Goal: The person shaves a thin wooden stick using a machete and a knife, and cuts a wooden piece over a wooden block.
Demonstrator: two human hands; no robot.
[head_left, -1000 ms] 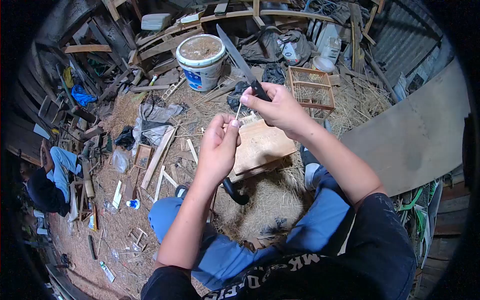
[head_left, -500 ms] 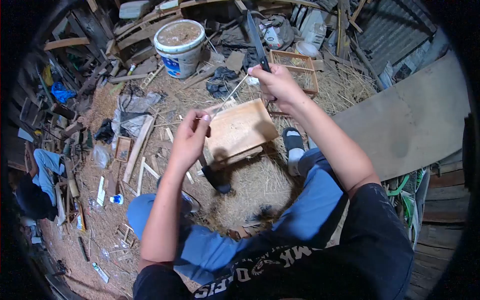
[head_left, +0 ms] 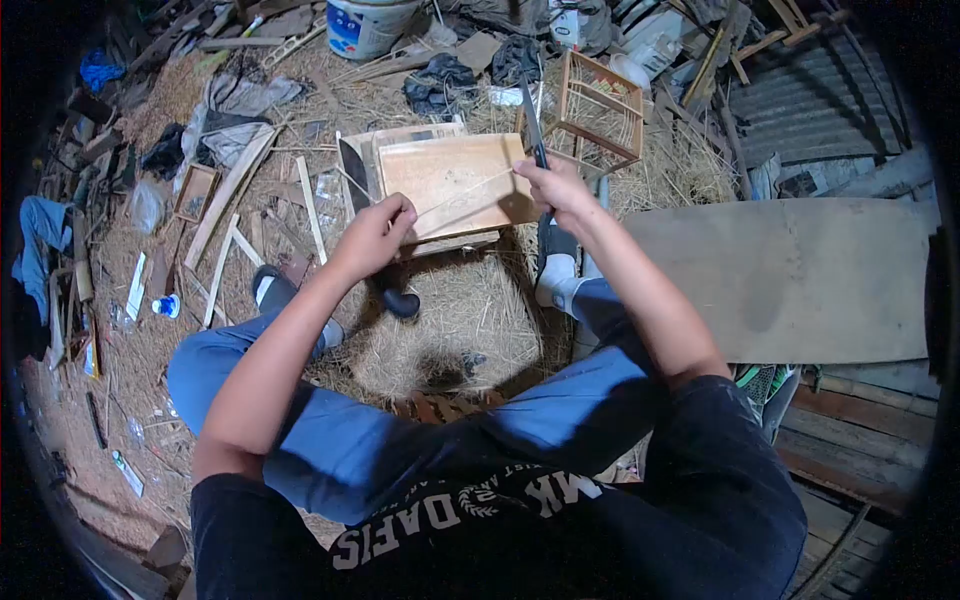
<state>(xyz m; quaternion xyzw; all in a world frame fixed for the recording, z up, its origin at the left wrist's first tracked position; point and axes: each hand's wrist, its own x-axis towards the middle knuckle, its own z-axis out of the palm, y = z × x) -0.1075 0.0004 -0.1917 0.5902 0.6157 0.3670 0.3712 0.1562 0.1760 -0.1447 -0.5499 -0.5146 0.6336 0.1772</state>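
My right hand (head_left: 560,190) is closed around the black handle of a knife (head_left: 530,110), whose blade points away from me. Its thumb and fingers also pinch one end of a thin wooden strip (head_left: 466,192). At the strip's other end, my left hand (head_left: 375,238) is closed on it. The strip slants across, above a pale wooden board (head_left: 455,175) that rests on a low stand between my feet. Left of the board is a dark, wide blade (head_left: 353,172); a black handle (head_left: 400,303) shows below my left wrist, and the part between is hidden.
A wooden slatted frame (head_left: 600,108) stands beyond my right hand, near a white bucket (head_left: 370,25). A large flat panel (head_left: 770,280) lies to the right. Wood strips (head_left: 230,200) and straw litter the ground. At far left, another person's blue-clad leg (head_left: 45,235) shows.
The view has tilted downward. Both hands have come lower relative to the board, and the strip between them lies flatter. The knife and the strip stay in my hold.
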